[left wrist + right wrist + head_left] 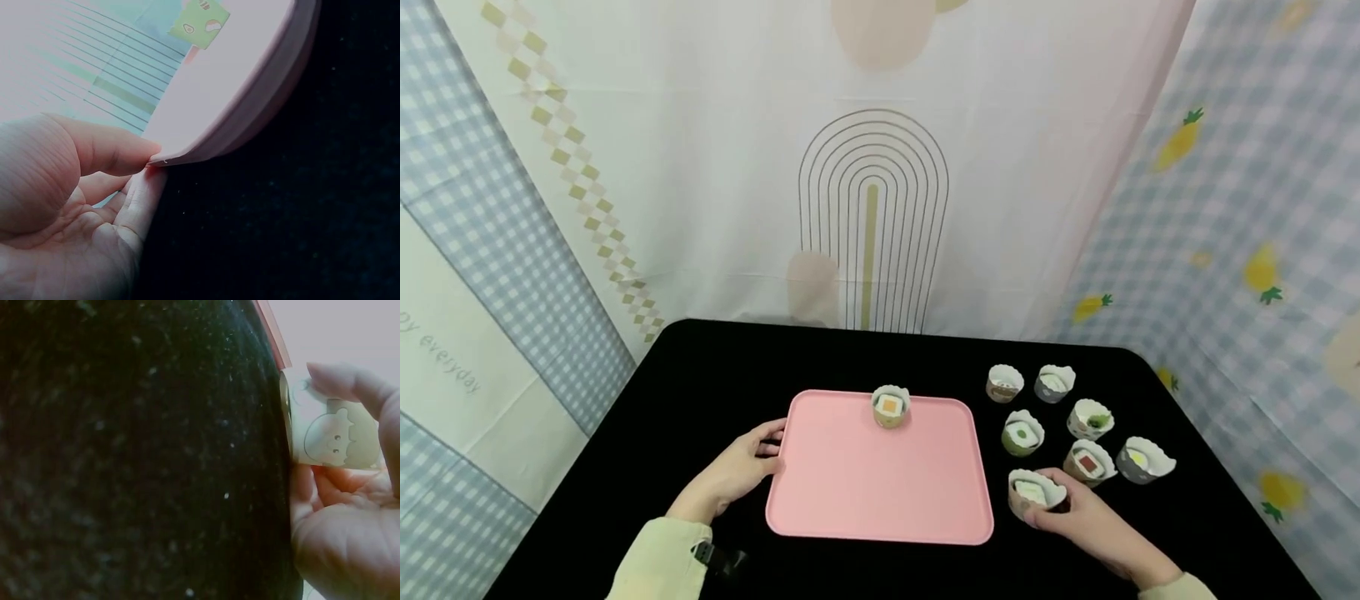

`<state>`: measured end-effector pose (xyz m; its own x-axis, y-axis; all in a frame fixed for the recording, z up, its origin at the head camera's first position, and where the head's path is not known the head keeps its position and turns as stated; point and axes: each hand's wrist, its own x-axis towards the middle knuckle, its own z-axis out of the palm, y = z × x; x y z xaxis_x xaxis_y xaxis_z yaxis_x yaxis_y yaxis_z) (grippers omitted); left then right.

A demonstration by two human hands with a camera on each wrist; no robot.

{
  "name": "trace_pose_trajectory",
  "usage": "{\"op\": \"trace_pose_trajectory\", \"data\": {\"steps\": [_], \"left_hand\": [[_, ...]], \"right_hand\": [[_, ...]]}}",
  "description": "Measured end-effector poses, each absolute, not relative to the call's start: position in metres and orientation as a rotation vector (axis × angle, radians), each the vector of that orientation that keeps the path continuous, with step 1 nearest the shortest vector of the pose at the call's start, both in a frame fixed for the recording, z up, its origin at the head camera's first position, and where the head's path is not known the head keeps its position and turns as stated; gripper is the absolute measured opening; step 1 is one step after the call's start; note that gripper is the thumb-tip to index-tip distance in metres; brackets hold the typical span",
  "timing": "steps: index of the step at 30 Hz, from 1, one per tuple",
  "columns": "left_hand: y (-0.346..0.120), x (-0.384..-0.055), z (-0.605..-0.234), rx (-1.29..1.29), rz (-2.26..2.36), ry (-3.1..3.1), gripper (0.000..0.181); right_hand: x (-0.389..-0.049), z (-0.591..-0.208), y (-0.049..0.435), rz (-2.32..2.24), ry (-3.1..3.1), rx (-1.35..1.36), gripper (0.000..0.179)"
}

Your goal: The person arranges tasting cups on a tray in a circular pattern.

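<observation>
A pink rectangular tray (872, 492) lies on the black table, and my left hand (741, 467) pinches its left rim between thumb and fingers, as the left wrist view shows close up. One paper baking cup (891, 419) with a white piece topped by an orange square stands near the tray's far edge. To the right of the tray, my right hand (1078, 517) grips another paper cup (1017, 498) holding a white piece. The right wrist view shows a cartoon face on this cup (325, 437), with the thumb on one side and fingers on the other.
Several more paper cups stand beyond my right hand: a green one (1021, 446), one with a dark red square (1088, 464), a grey one with yellow (1138, 468), one with green leaves (1088, 419), and two at the back, brown (1002, 392) and grey (1052, 387). Patterned curtains surround the table.
</observation>
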<state>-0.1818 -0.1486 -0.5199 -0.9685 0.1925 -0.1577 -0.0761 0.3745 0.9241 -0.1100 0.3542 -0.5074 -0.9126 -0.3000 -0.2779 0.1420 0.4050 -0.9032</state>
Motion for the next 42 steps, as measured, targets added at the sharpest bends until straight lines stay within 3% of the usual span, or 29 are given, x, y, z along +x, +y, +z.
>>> {"op": "trace_pose_trajectory", "data": {"steps": [14, 42], "left_hand": [[-0.150, -0.181, -0.519, 0.104, 1.624, 2.414, 0.063], [-0.147, -0.183, -0.521, 0.098, 1.635, 2.413, 0.062]], "right_hand": [[-0.120, -0.500, 0.320, -1.580, 2.499, 0.092, 0.057], [-0.180, -0.495, 0.238, -1.625, 2.503, -0.131, 0.058]]}}
